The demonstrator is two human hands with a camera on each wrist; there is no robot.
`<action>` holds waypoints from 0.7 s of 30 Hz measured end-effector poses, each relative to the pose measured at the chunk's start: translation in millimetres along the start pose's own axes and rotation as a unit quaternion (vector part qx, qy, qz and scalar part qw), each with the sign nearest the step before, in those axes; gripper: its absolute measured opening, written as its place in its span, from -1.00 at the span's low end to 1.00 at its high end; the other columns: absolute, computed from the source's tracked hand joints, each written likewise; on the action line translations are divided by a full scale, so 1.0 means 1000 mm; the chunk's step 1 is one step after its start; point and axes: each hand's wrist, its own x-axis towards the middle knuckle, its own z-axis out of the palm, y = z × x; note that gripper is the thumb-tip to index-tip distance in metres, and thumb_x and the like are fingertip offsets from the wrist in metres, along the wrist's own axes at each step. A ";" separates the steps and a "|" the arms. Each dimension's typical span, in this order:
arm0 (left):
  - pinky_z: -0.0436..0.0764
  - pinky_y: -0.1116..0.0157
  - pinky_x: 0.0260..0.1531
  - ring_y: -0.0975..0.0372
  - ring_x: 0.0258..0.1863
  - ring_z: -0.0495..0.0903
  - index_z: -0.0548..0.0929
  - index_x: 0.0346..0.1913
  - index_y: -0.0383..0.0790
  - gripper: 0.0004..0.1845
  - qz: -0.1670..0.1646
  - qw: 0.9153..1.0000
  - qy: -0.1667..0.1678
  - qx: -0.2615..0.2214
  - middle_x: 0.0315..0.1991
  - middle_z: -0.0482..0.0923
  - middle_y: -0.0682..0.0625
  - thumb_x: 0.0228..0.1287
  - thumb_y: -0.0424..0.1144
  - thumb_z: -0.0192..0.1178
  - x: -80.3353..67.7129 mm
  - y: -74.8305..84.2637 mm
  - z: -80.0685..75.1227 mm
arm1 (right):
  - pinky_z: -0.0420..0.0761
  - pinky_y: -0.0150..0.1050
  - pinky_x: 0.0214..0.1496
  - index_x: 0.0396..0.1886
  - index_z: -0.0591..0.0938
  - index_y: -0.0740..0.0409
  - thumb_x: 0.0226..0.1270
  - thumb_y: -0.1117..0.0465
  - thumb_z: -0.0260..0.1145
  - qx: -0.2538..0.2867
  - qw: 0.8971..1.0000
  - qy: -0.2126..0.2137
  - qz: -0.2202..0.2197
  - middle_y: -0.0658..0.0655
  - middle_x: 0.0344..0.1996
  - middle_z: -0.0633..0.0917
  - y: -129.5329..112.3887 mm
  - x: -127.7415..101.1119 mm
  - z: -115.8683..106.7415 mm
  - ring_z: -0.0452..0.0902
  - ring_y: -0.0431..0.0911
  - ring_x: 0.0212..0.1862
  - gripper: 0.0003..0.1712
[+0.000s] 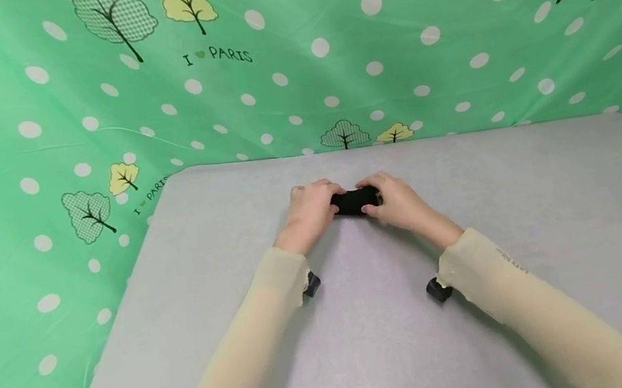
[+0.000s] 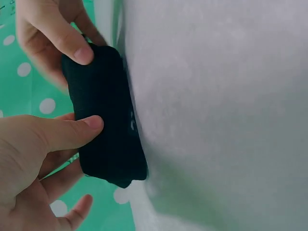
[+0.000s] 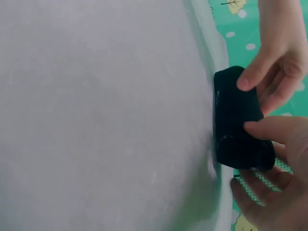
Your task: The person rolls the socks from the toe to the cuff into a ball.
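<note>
A small black cloth roll (image 1: pixel 355 201) with a ribbed knit surface lies on the grey table (image 1: pixel 540 216), just past its middle. My left hand (image 1: pixel 313 206) grips its left end and my right hand (image 1: pixel 395 201) grips its right end. In the left wrist view my left thumb (image 2: pixel 72 132) presses on the roll (image 2: pixel 107 120), with the other fingers curled behind it, and the right hand's thumb (image 2: pixel 79 50) pinches the far end. In the right wrist view the right thumb (image 3: pixel 269 130) lies across the roll (image 3: pixel 237 120), while the left hand (image 3: pixel 274 62) holds the other end.
A green curtain (image 1: pixel 31 167) with white dots and tree prints surrounds the table on the left, back and right. Small black wrist cameras (image 1: pixel 311 284) (image 1: pixel 439 289) hang under both beige sleeves. Bare grey tabletop lies on all sides of the hands.
</note>
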 end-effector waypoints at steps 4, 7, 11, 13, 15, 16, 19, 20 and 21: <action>0.54 -0.01 0.15 0.08 0.18 0.63 0.66 0.21 0.06 -0.63 -0.017 1.000 -0.019 -0.006 0.17 0.66 0.04 0.36 -0.20 0.28 0.007 -0.002 -0.001 | 0.43 0.12 0.38 0.29 0.52 0.13 0.29 0.19 0.43 -0.018 0.999 0.013 -0.026 0.27 0.22 0.51 -0.003 0.000 0.003 0.44 0.20 0.29 -0.42; 0.54 -0.01 0.16 0.08 0.21 0.60 0.63 0.25 0.07 -0.62 -0.034 0.999 -0.033 -0.017 0.22 0.63 0.03 0.40 -0.17 0.24 0.012 -0.004 0.000 | 0.39 0.13 0.41 0.26 0.52 0.13 0.21 0.16 0.50 -0.041 0.999 0.014 -0.027 0.29 0.20 0.48 -0.006 0.003 0.005 0.41 0.22 0.30 -0.37; 0.53 -0.02 0.18 0.07 0.25 0.58 0.61 0.27 0.07 -0.62 -0.046 0.997 -0.040 -0.043 0.25 0.61 0.03 0.44 -0.16 0.19 0.016 -0.007 0.001 | 0.41 0.13 0.38 0.23 0.52 0.16 0.18 0.21 0.51 -0.065 0.997 0.025 -0.027 0.31 0.18 0.49 -0.008 0.010 0.007 0.42 0.25 0.26 -0.38; 0.52 -0.04 0.17 0.06 0.25 0.57 0.61 0.28 0.06 -0.62 -0.045 0.997 -0.040 -0.057 0.26 0.60 0.02 0.44 -0.17 0.18 0.018 -0.009 0.000 | 0.44 0.11 0.37 0.20 0.54 0.19 0.20 0.25 0.49 -0.075 0.996 0.030 -0.035 0.30 0.15 0.52 -0.008 0.015 0.006 0.46 0.23 0.24 -0.43; 0.50 -0.06 0.19 0.05 0.27 0.55 0.59 0.29 0.05 -0.61 -0.040 0.995 -0.045 -0.074 0.28 0.58 0.02 0.45 -0.17 0.17 0.017 -0.012 -0.001 | 0.46 0.09 0.36 0.18 0.55 0.20 0.21 0.26 0.46 -0.080 0.996 0.030 -0.039 0.28 0.13 0.55 -0.008 0.019 0.005 0.48 0.21 0.23 -0.47; 0.48 -0.08 0.21 0.05 0.29 0.54 0.58 0.30 0.04 -0.60 -0.035 0.995 -0.050 -0.083 0.29 0.57 0.02 0.46 -0.16 0.17 0.016 -0.013 -0.001 | 0.46 0.09 0.36 0.17 0.56 0.20 0.21 0.25 0.45 -0.079 0.996 0.026 -0.041 0.27 0.12 0.57 -0.007 0.020 0.004 0.49 0.19 0.23 -0.48; 0.41 -0.12 0.28 0.04 0.33 0.49 0.54 0.34 0.02 -0.57 -0.016 0.991 -0.071 -0.109 0.33 0.54 0.01 0.46 -0.13 0.15 0.012 -0.017 -0.003 | 0.46 0.10 0.35 0.17 0.56 0.21 0.21 0.23 0.43 -0.065 0.997 0.003 -0.046 0.26 0.12 0.59 -0.004 0.020 -0.001 0.50 0.17 0.22 -0.48; 0.39 -0.14 0.29 0.03 0.34 0.48 0.52 0.35 0.01 -0.55 -0.008 0.990 -0.078 -0.118 0.34 0.53 0.00 0.45 -0.12 0.16 0.010 -0.017 -0.003 | 0.46 0.11 0.34 0.17 0.56 0.22 0.20 0.23 0.42 -0.057 0.997 -0.006 -0.048 0.26 0.12 0.60 -0.003 0.019 -0.003 0.50 0.17 0.22 -0.48; 0.38 -0.14 0.30 0.03 0.34 0.48 0.51 0.36 0.00 -0.53 0.000 0.989 -0.084 -0.125 0.34 0.52 -0.01 0.43 -0.10 0.18 0.008 -0.018 -0.004 | 0.47 0.11 0.33 0.17 0.56 0.22 0.19 0.22 0.41 -0.049 0.997 -0.016 -0.051 0.26 0.12 0.60 -0.002 0.018 -0.005 0.51 0.17 0.21 -0.47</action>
